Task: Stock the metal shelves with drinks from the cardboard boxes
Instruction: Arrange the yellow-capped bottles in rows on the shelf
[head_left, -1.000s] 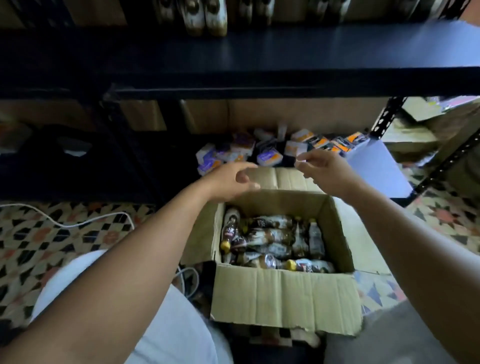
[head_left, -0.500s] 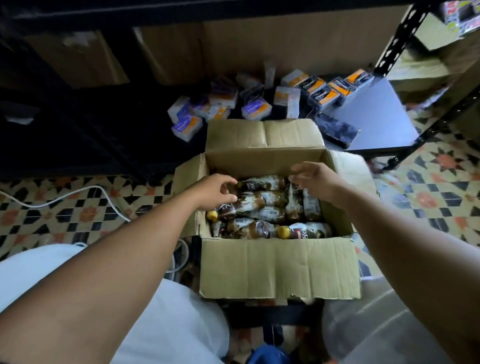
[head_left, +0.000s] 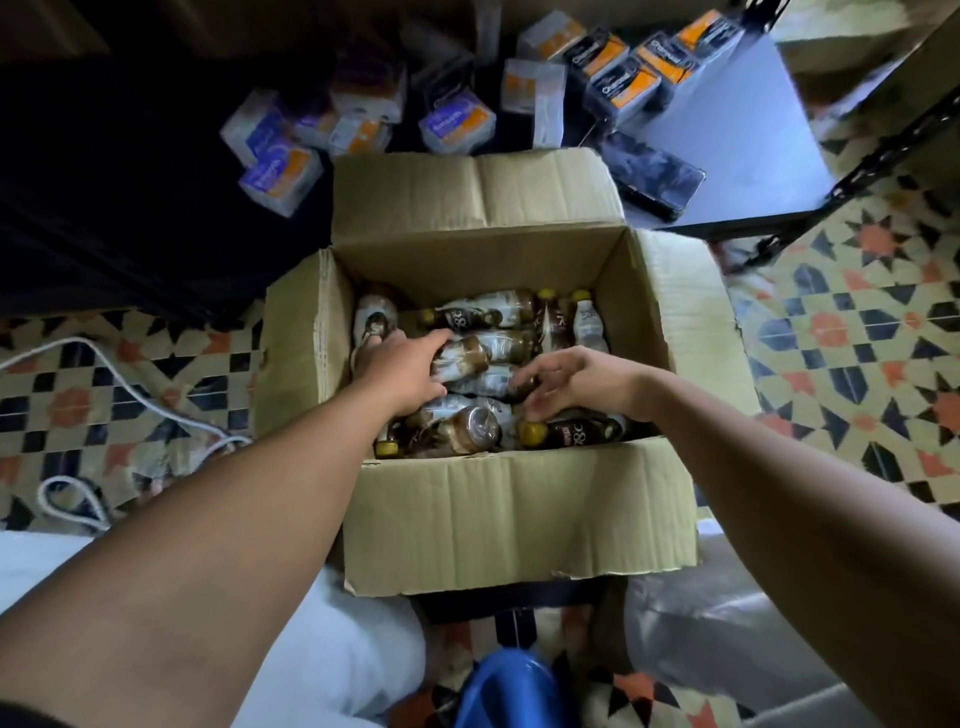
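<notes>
The box (head_left: 519, 519) is plain tan cardboard. The bottles (head_left: 498, 343) are brown and white, with yellow caps (head_left: 534, 431). The floor tiles (head_left: 857, 332) show stars and diamonds in black, orange and cream. The cable (head_left: 130, 384) is white. The shelf (head_left: 737, 156) looks bluish grey. Some packs (head_left: 280, 176) are purple, orange and white, and other packs (head_left: 628, 83) are black and orange.

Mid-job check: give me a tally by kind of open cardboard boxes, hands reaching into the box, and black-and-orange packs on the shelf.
cardboard box: 1
hands, left hand and right hand: 2
black-and-orange packs: 4
Total: 7
</notes>
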